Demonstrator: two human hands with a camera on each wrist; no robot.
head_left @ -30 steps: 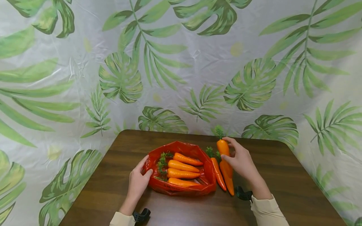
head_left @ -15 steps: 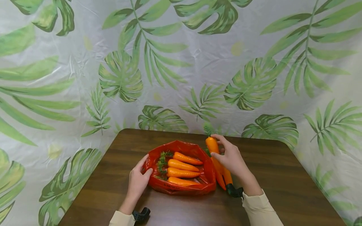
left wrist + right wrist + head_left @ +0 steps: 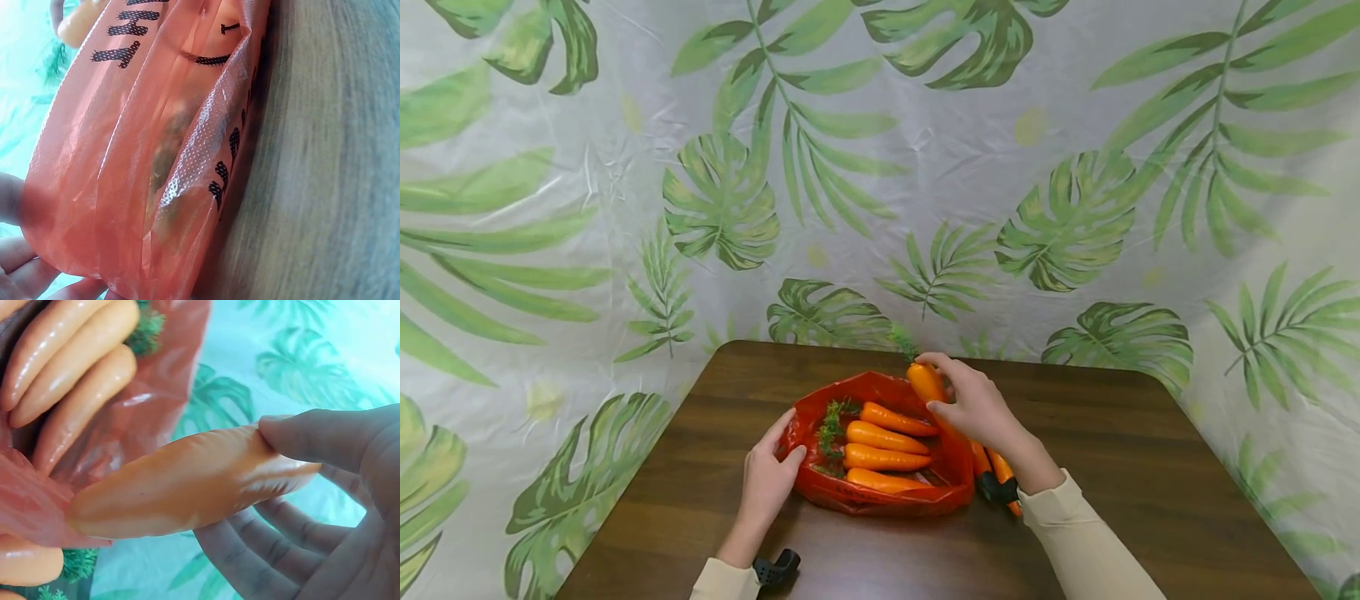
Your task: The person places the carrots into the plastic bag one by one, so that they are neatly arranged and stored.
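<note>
A red plastic bag (image 3: 917,503) sits with its mouth spread wide on the table, several orange carrots (image 3: 887,438) with green tops lying side by side in it. My left hand (image 3: 764,479) pinches the bag's left rim, thumb on the inner side. Black lettering marks the bag's wall (image 3: 81,156) in the left wrist view. Between thumb and fingers of my right hand (image 3: 973,406) is another carrot (image 3: 927,382), gripped near its leafy end over the bag's far right rim. Its tip (image 3: 94,515) points down toward the bag in the right wrist view.
Right of the bag, loose carrots (image 3: 999,467) lie on the brown wooden table (image 3: 1120,467), partly hidden by the right wrist and its black strap (image 3: 997,488). A leaf-printed sheet (image 3: 947,183) hangs behind the table's far edge.
My right hand has carried its carrot leftward from the loose carrots to the bag's far right rim. The left hand has stayed at the bag's left rim.
</note>
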